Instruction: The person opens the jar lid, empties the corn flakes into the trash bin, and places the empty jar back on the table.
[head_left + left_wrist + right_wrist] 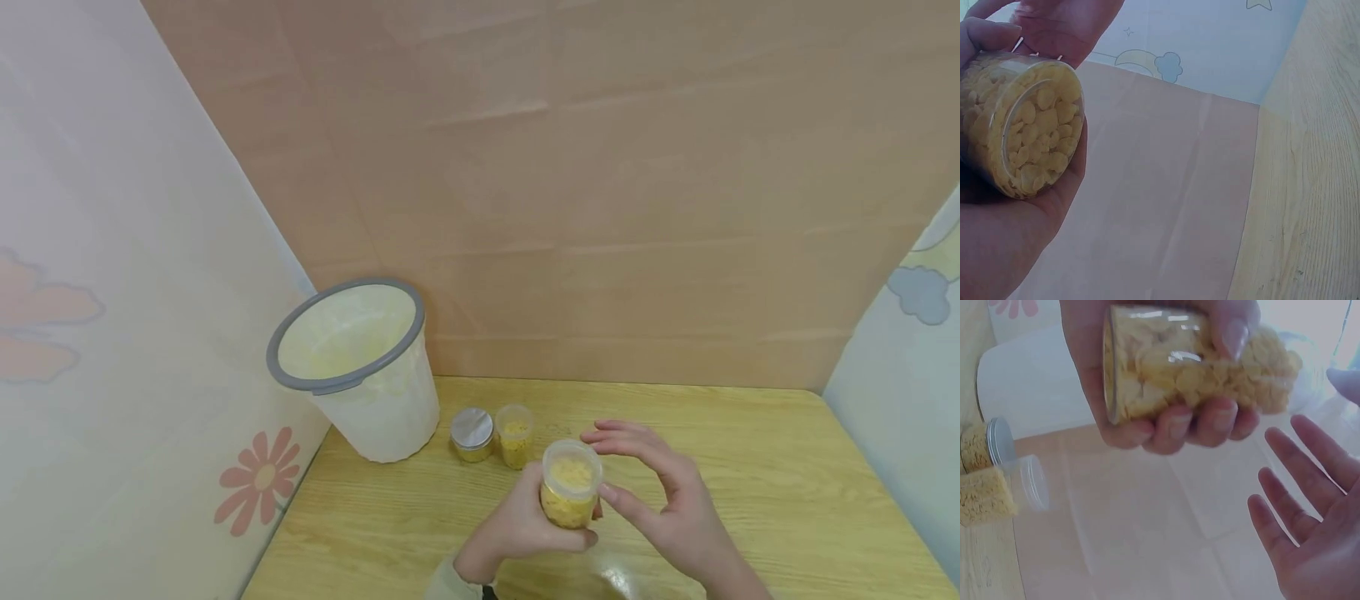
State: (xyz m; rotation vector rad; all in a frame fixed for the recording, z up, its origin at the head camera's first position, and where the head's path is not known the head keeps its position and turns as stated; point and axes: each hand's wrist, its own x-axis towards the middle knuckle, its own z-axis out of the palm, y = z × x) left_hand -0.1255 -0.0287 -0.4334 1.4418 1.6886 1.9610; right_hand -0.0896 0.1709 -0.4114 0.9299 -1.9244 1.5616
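A clear plastic jar [570, 505] of yellow flakes is held up over the table by my left hand [517, 523], whose fingers and thumb wrap its side. Flakes press against the round base of the jar [1041, 134] in the left wrist view. From the right wrist view, the left hand's fingertips [1175, 425] curl round the jar's wall. My right hand [675, 508] hovers beside the jar's pale, see-through top, thumb close to the rim. Its fingers [1297, 487] are spread apart and hold nothing. Whether a lid covers the top is hard to tell.
On the wooden table [787, 483] stand a short jar with a silver lid [472, 427] and a taller clear jar [515, 437], both containing yellow bits. Left of them is a white bin [382, 417] with a grey rim. Cloth-like walls enclose the table.
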